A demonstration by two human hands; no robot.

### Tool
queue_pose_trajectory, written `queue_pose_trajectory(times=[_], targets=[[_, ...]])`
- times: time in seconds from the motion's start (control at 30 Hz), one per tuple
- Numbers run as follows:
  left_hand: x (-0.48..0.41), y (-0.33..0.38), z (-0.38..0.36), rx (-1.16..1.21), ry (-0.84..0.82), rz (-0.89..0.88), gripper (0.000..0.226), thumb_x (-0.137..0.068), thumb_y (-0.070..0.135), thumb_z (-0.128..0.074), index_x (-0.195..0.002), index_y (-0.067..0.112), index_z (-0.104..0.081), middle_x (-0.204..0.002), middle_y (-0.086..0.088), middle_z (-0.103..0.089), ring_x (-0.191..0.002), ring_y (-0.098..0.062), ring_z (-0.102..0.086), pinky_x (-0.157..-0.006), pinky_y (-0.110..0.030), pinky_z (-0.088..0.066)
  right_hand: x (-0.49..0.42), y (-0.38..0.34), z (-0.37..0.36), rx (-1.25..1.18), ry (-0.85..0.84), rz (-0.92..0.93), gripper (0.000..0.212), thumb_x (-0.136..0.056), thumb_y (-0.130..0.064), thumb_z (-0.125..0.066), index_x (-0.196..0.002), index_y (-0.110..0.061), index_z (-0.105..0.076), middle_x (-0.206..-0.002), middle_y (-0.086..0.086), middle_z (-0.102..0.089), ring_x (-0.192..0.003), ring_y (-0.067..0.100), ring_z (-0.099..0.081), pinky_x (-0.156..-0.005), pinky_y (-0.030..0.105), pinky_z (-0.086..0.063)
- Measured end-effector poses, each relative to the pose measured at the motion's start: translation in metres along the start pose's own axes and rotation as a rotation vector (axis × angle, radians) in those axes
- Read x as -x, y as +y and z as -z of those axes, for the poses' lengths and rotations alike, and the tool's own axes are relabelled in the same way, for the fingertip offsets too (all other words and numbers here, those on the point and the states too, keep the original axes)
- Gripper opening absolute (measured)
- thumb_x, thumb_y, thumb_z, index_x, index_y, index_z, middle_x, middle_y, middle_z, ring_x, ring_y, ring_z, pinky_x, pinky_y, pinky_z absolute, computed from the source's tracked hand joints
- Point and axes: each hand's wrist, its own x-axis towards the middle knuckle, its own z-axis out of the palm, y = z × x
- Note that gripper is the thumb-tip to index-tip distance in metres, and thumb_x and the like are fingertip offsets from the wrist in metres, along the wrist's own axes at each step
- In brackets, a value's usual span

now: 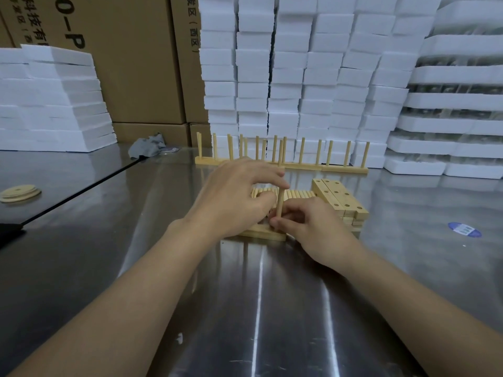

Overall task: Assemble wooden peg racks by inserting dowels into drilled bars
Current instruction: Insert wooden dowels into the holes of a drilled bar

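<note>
Dowel [279, 208] stands upright in the near drilled bar [261, 232]. The right hand [310, 227] pinches its foot and the left hand [239, 191] bends over its top, gripping or only pressing I cannot tell. No other peg shows in this bar, and loose dowels [298, 194] and stacked bars [340, 202] wait behind it. Finished racks [337, 168] stand further back on the steel table [245, 295], so the job looks partway through.

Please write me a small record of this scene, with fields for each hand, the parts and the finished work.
left hand: above the bar, forefinger at the top of the dowel; grip unclear
right hand: pinches the upright dowel near its foot
loose dowels: lying in a row behind the hands
drilled bars: stacked right of the hands
finished racks: at the back of the steel table
</note>
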Motion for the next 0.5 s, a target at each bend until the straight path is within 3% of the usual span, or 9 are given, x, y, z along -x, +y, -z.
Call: queue_pose_trajectory(times=[0.1, 0.3, 0.4, 0.5], targets=[[-0.003, -0.005, -0.005, 0.092, 0.025, 0.040, 0.038, -0.080, 0.028, -0.055, -0.100, 0.041, -0.084, -0.121, 0.029, -0.073, -0.123, 0.005, -0.057, -0.114, -0.040, -0.044, 0.001, 0.000, -0.003, 0.051, 0.032, -0.015, 0.011, -0.096, -0.031, -0.077, -0.088, -0.024, -0.079, -0.080, -0.008, -0.075, -0.079, 0.006, -0.068, -0.072, 0.023, -0.050], [-0.005, -0.007, -0.003, 0.181, 0.019, 0.042, 0.032, -0.081, 0.032, -0.053, -0.089, 0.039, -0.083, -0.121, 0.027, -0.073, -0.126, 0.002, -0.058, -0.113, -0.041, -0.044, 0.000, -0.001, -0.006, 0.047, 0.048, -0.042, 0.017, -0.094, -0.033, -0.080, -0.085, -0.019, -0.075, -0.081, -0.005, -0.074, -0.081, 0.010, -0.069, -0.081, 0.035, -0.057], [-0.010, -0.015, 0.009, 0.404, 0.102, 0.166, 0.034, -0.088, 0.027, -0.051, -0.099, 0.035, -0.082, -0.114, 0.019, -0.077, -0.116, 0.000, -0.066, -0.104, -0.032, -0.048, 0.001, -0.001, -0.005, 0.009, 0.023, -0.049, 0.013, -0.093, -0.033, -0.079, -0.089, -0.022, -0.078, -0.089, -0.009, -0.076, -0.089, 0.005, -0.070, -0.090, 0.036, -0.058], [-0.010, -0.025, 0.016, 0.734, 0.136, 0.428, 0.042, -0.108, 0.034, -0.040, -0.115, 0.021, -0.079, -0.106, 0.000, -0.082, -0.102, -0.016, -0.077, -0.093, -0.037, -0.051, 0.001, 0.000, -0.005, 0.025, 0.022, -0.047, 0.015, -0.093, -0.036, -0.079, -0.090, -0.022, -0.078, -0.090, -0.009, -0.076, -0.091, 0.007, -0.070, -0.091, 0.039, -0.058]])
